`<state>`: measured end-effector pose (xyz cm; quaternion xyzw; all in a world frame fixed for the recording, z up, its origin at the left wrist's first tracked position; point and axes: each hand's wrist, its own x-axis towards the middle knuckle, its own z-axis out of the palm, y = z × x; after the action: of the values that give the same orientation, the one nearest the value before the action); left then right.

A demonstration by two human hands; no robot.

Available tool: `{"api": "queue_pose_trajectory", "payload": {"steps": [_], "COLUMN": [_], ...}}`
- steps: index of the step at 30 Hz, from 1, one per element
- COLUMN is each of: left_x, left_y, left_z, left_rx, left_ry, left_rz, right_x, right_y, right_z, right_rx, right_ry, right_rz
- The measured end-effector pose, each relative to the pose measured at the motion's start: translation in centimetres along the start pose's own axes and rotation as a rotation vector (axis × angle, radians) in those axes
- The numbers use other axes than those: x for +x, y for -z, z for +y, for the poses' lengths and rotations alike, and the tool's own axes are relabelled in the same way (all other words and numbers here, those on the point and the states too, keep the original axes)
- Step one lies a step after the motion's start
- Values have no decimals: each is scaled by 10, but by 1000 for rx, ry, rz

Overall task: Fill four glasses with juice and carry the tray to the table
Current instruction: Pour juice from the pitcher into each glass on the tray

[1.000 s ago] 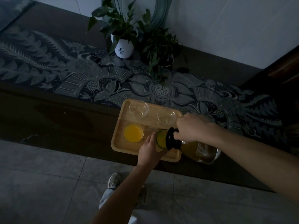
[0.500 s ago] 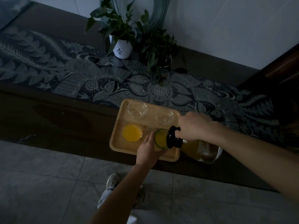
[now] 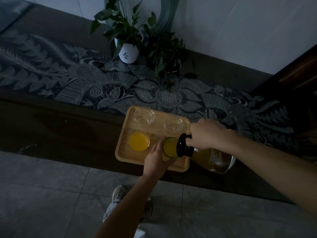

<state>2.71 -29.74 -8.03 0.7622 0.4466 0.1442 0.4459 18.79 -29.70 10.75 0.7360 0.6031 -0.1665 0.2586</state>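
Note:
A wooden tray (image 3: 124, 152) sits at the front edge of a dark counter. Its near left glass (image 3: 139, 141) holds orange juice. The near right glass (image 3: 169, 148) has juice in it, and my left hand (image 3: 155, 159) grips it from the near side. My right hand (image 3: 207, 133) holds a juice jug (image 3: 211, 158) by its black top, tipped with the spout over that glass. Two empty clear glasses, one on the far left (image 3: 144, 116) and one on the far right (image 3: 173, 124), stand on the tray.
A patterned runner (image 3: 77, 83) covers the counter. A white potted plant (image 3: 128, 52) and a second leafy plant (image 3: 167, 52) stand at the back by the wall. Grey floor tiles and my shoe (image 3: 118, 193) lie below the counter's edge.
The jug stays tipped over the near right glass and my hands hold their places. The view has shifted slightly.

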Motion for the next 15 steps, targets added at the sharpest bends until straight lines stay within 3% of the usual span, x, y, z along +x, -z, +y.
{"api": "queue_pose_trajectory", "payload": {"steps": [15], "left_x": [1], "left_y": [0], "left_z": [0], "left_rx": [-14], "left_ry": [-13], "left_rz": [-4], "right_x": [1], "right_y": [1], "right_z": [1], "right_rx": [-9], "right_ry": [-7], "right_rz": [-13]}}
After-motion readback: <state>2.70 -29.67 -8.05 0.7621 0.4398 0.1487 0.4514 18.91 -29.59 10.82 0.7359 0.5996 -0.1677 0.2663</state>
